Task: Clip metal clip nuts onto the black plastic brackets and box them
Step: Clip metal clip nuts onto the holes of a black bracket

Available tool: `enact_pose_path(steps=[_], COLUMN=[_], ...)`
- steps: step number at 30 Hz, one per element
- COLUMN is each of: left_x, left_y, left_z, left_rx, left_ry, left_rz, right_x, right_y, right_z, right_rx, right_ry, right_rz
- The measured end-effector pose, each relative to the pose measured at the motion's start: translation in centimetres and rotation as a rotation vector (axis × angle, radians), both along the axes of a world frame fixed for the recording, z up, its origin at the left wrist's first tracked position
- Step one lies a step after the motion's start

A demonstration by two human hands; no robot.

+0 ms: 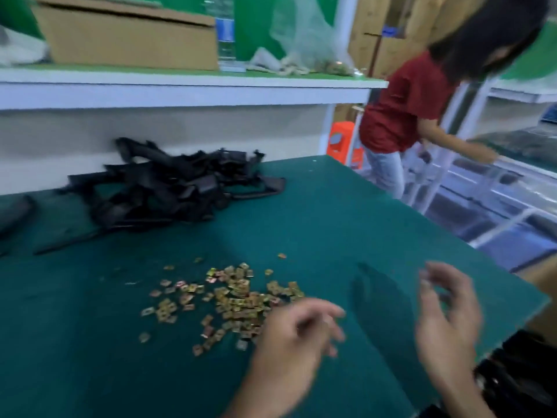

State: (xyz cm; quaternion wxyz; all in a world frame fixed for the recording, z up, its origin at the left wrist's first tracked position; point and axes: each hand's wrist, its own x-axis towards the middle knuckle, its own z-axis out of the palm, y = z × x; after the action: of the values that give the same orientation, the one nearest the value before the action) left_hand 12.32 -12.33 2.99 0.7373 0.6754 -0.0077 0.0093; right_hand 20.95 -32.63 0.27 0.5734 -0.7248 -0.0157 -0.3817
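Observation:
A scatter of small gold metal clip nuts lies on the green table. Behind it sits a heap of black plastic brackets. My left hand hovers at the right edge of the nuts, fingers loosely curled; motion blur hides whether it pinches a nut. My right hand is raised above the table's right side, fingers spread and relaxed, holding nothing visible. A cardboard box holding black brackets stands at the lower right, partly cut off.
A white shelf above the table carries a cardboard box, a water bottle and a plastic bag. A person in a red shirt bends over beyond the table's right corner. One black part lies far left.

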Motion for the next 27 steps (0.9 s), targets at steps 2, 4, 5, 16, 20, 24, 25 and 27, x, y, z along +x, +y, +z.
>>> enact_pose_path(steps=[2, 4, 5, 16, 20, 24, 25, 27], left_x=[1.1, 1.3, 1.3, 2.3, 2.3, 2.5, 2.5, 2.4], left_y=[6.1, 11.2, 12.9, 15.7, 15.4, 15.6, 15.7, 15.8], left_z=[-0.7, -2.3, -3.2, -5.6, -5.6, -5.8, -5.9, -5.8], left_rx=[0.071, 0.088, 0.098, 0.313, 0.221, 0.202, 0.173, 0.089], left_ry=[-0.047, -0.07, -0.064, -0.036, -0.053, -0.092, -0.099, -0.143], left_rz=[0.346, 0.586, 0.656, 0.796, 0.778, 0.785, 0.797, 0.802], right_x=[3.5, 7.4, 9.2, 22.5, 23.1, 21.6, 20.7, 17.6], right_y=[4.4, 9.2, 11.3, 27.9, 29.3, 29.2, 28.9, 28.1], right_z=[0.5, 0.4, 0.5, 0.9, 1.2, 1.6, 1.9, 2.7], right_rx=[-0.253, -0.474, -0.569, -1.133, -1.377, -1.326, -1.274, -1.197], right_ry=[0.15, 0.228, 0.288, 0.6, 0.636, 0.534, 0.443, 0.206], right_rz=[0.271, 0.438, 0.488, 0.615, 0.525, 0.516, 0.519, 0.514])
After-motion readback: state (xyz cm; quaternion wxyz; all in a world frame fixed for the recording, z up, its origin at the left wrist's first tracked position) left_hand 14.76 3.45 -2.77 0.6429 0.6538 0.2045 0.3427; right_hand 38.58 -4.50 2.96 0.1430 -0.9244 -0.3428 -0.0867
